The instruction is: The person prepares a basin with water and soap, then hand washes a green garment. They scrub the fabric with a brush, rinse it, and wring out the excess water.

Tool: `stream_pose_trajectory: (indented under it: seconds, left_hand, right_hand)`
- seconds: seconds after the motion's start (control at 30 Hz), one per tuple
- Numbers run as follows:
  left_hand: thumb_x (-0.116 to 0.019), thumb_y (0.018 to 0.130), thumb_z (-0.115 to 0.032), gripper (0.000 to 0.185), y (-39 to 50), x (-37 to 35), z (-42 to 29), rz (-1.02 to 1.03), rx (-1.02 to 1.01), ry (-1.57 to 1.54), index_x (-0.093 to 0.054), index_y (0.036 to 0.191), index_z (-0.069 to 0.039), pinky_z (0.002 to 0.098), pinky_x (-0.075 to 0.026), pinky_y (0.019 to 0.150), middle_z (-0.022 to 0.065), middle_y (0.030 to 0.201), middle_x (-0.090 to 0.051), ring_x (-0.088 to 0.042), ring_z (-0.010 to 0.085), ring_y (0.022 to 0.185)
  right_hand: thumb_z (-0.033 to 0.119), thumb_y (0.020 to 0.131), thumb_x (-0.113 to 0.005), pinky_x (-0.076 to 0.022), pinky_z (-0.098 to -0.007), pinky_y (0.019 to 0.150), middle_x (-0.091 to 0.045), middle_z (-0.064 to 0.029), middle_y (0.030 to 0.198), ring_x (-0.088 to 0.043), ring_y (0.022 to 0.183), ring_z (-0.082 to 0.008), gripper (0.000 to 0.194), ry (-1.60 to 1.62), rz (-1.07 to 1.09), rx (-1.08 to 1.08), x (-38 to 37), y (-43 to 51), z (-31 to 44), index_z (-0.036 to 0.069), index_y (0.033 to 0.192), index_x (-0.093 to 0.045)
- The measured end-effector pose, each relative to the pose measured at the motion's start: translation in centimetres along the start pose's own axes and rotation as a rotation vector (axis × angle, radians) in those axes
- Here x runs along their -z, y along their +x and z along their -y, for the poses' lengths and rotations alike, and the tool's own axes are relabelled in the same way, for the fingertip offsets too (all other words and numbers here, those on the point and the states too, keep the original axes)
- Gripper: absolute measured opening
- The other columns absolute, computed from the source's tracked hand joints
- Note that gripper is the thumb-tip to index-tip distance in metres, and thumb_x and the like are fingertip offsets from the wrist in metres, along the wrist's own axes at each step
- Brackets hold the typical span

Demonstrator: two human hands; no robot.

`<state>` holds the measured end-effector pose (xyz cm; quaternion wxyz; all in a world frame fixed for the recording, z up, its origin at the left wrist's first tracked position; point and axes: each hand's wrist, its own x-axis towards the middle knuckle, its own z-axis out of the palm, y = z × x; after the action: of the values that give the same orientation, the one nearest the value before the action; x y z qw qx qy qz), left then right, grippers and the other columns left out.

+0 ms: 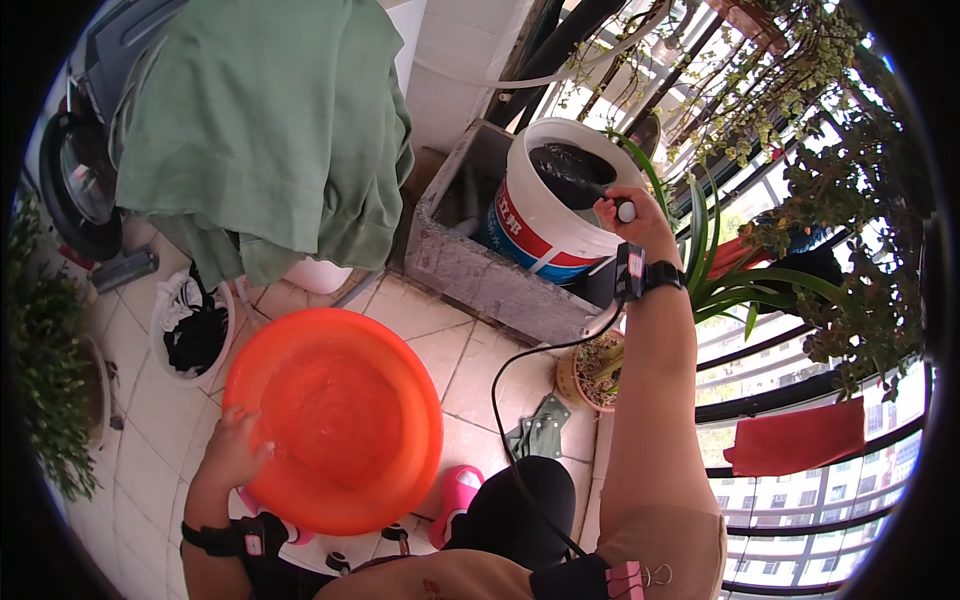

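Note:
My right hand is closed around the handle of a dark dipper, whose bowl sits inside a white plastic paint bucket. The bucket stands tilted in a grey stone trough sink. On the near left side of a large orange plastic basin, my left hand rests at the rim with its fingers apart, the fingertips over the inside. The basin seems to hold some clear water.
Green cloth drapes over an appliance at the upper left. A small white basin with clothes stands on the tiled floor. Right of the sink are a potted plant and window bars. A folded green cloth lies near my knee.

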<state>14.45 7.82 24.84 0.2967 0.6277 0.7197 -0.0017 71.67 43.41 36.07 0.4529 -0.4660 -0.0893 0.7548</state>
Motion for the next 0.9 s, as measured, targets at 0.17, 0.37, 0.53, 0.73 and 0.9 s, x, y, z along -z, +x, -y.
stream_pose_trajectory:
  seconds: [0.17,0.37,0.53,0.73,0.9]
  left_hand:
    - [-0.068,0.077,-0.024,0.058,-0.5,-0.3,0.1,-0.037,-0.027,-0.002,-0.047,0.126,0.000,0.0410,-0.035,0.103,0.0242,0.135,-0.036,-0.040,0.0391,0.123]
    - [-0.068,0.078,-0.026,0.059,-1.4,-0.1,0.5,-0.085,-0.073,-0.038,-0.047,0.127,-0.002,0.0411,-0.033,0.105,0.0274,0.135,-0.036,-0.037,0.0403,0.126]
    - [-0.067,0.079,-0.031,0.060,-1.8,0.0,1.3,-0.133,-0.113,0.015,-0.046,0.128,-0.003,0.0417,-0.032,0.106,0.0293,0.135,-0.036,-0.036,0.0410,0.127]
    - [-0.063,0.083,-0.032,0.056,-3.3,0.0,2.1,-0.205,-0.174,-0.016,-0.046,0.129,-0.006,0.0402,-0.034,0.104,0.0244,0.137,-0.037,-0.039,0.0372,0.125]
    - [-0.062,0.083,-0.032,0.054,-5.0,0.6,2.5,-0.241,-0.176,-0.032,-0.048,0.129,-0.007,0.0377,-0.037,0.101,0.0189,0.137,-0.039,-0.042,0.0327,0.124]
  right_hand:
    - [-0.004,0.079,-0.052,-0.0484,-0.0220,0.048,-0.051,-0.0194,0.081,-0.052,0.057,-0.0170,0.017,-0.112,0.118,0.197,-1.1,-5.5,-1.3,-0.010,0.089,-0.040]
    - [-0.001,0.083,-0.050,-0.0462,-0.0230,0.046,-0.052,-0.0188,0.085,-0.052,0.057,-0.0167,0.020,-0.206,0.273,0.330,-3.7,-13.6,-4.9,-0.007,0.098,-0.038]
    - [0.000,0.083,-0.050,-0.0458,-0.0233,0.046,-0.053,-0.0189,0.088,-0.053,0.061,-0.0151,0.030,-0.219,0.403,0.272,-4.2,-19.1,-11.4,-0.008,0.111,-0.039]
    - [0.001,0.081,-0.049,-0.0471,-0.0233,0.045,-0.051,-0.0175,0.091,-0.052,0.061,-0.0134,0.043,-0.281,0.416,0.112,-3.3,-22.8,-23.4,-0.010,0.120,-0.037]
    - [-0.002,0.077,-0.053,-0.0464,-0.0253,0.043,-0.055,-0.0203,0.087,-0.054,0.059,-0.0170,0.039,-0.365,0.193,-0.045,-2.2,-22.4,-32.9,-0.009,0.114,-0.042]
